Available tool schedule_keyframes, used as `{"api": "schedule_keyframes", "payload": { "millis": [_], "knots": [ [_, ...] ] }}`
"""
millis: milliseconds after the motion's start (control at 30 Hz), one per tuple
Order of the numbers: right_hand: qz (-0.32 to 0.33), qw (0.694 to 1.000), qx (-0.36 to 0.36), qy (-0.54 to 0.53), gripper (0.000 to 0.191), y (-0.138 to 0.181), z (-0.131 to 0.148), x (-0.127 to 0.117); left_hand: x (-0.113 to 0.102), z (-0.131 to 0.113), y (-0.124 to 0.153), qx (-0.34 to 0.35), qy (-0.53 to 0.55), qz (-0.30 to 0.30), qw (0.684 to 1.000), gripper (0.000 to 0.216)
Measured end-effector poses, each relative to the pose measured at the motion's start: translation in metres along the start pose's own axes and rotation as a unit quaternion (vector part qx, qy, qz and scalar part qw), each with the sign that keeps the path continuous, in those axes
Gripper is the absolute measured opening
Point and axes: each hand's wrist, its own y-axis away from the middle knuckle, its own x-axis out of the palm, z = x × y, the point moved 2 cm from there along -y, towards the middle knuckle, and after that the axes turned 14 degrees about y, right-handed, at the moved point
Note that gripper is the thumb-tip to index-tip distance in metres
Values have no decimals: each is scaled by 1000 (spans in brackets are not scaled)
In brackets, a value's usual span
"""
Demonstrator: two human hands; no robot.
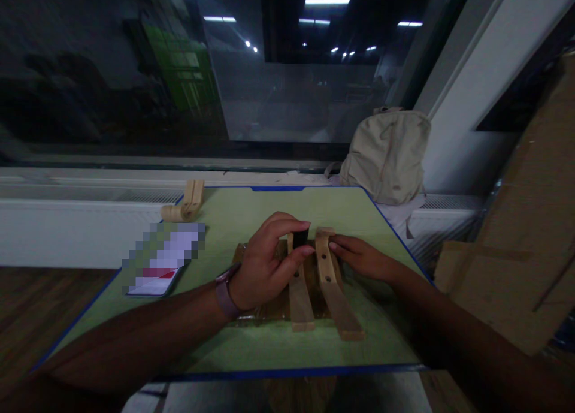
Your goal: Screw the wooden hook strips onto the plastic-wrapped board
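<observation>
Working at a green mat (224, 215) edged in blue, below a dark window mirroring ceiling lights. Sharing it with a phone (162, 263) near the left edge, its screen blurred past reading, and spare wooden pieces (186, 202) at the far left corner. Facing a beige backpack (386, 155) on the sill and cardboard (530, 251) leaning at right. Pinching a small black piece (300, 238) in the left hand (265, 263), fingers narrowed around it atop the left wooden slat (300, 299). Pressing the right hand (363, 260), fingers stretched flat, against the right wooden slat (336, 299).
</observation>
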Motion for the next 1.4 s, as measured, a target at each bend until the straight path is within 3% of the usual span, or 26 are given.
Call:
{"api": "schedule_keyframes", "payload": {
  "millis": [267, 533, 900, 1067, 1233, 1400],
  "knots": [
    [-26, 1000, 0, -3, 49, 0, 1, 1, 2, -1, 9, -103, 14, -19, 994, 38],
    [-16, 1000, -3, -12, 50, -1, 2, 1, -1, -1, 0, 1, -11, -5, 1000, 45],
    [-10, 1000, -6, 0, 52, -1, 1, 1, 3, -2, 6, -99, 14, -12, 995, 42],
    [-7, 1000, -1, -7, 52, -1, 0, 1, 2, 0, 7, -89, 26, -5, 996, 42],
    [-12, 1000, -4, -11, 51, -1, -1, 2, -2, -3, 0, -3, -30, -12, 999, 41],
    [-18, 1000, 0, -9, 49, -1, 1, 1, -1, -2, 3, -39, -33, -11, 999, 45]
  ]
}}
